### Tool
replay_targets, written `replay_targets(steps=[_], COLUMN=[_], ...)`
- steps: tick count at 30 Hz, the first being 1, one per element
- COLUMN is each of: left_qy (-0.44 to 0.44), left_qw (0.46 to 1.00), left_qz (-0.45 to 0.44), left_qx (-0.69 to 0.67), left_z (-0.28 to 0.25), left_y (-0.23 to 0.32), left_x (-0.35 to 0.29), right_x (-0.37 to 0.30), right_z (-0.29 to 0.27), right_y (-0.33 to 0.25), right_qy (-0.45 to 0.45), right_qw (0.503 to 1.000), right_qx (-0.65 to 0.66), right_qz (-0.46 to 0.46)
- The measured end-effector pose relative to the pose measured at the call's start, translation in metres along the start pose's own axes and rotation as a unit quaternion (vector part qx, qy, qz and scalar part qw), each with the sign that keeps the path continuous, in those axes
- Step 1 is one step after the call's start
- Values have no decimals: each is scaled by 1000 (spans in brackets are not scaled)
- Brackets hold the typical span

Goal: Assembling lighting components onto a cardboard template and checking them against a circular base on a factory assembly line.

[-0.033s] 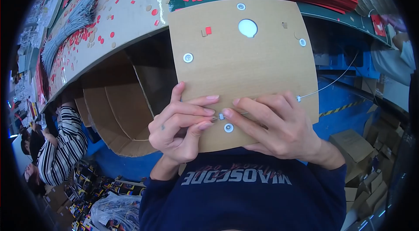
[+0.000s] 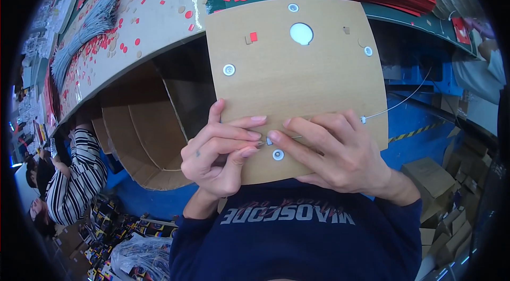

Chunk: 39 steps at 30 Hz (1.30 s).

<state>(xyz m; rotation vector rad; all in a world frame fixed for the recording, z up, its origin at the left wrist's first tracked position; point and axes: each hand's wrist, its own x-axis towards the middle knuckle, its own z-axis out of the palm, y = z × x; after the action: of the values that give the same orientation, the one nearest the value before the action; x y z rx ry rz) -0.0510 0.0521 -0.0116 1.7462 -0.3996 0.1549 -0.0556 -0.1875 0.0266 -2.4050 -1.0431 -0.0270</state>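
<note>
Left hand (image 2: pixel 220 152) and right hand (image 2: pixel 332 153) on brown card (image 2: pixel 297 84), fingertips pinched together on thin grey cord (image 2: pixel 396 104), beside metal eyelet (image 2: pixel 278 154)

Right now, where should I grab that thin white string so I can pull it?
Grip the string on its free stretch just right of the right hand, coming from the right. There it hangs clear past the cardboard sheet edge, with room for fingers all round; nearer the left hand, both hands cover it.
</note>
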Motion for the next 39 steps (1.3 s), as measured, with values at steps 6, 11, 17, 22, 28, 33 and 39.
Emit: replay_targets(steps=[6,11,17,22,28,33,39], left_qy=[44,78,7,-55,-12,7,-299], left_qw=[999,993,999,988,986,971,862], left_qz=[-9,-33,-44,0,-136,-124,174], left_qx=[-24,-77,7,141,100,206,369], left_z=[3,6,2,7,17,8,14], left_y=[0,-1,22,10,3,21,47], left_x=[-5,-8,14,38,27,26,54], right_x=[-8,-7,-13,-8,-44,-124,-80], right_z=[8,6,10,8,1,17,-12], right_y=[7,-2,-3,-13,-8,17,47], right_qy=[30,14,18,16,125,557,649], right_qw=[999,1000,1000,999,992,732,411], right_qx=[8,3,8,-36,-5,197,544], right_qz=[-30,16,11,18,-6,341,337])
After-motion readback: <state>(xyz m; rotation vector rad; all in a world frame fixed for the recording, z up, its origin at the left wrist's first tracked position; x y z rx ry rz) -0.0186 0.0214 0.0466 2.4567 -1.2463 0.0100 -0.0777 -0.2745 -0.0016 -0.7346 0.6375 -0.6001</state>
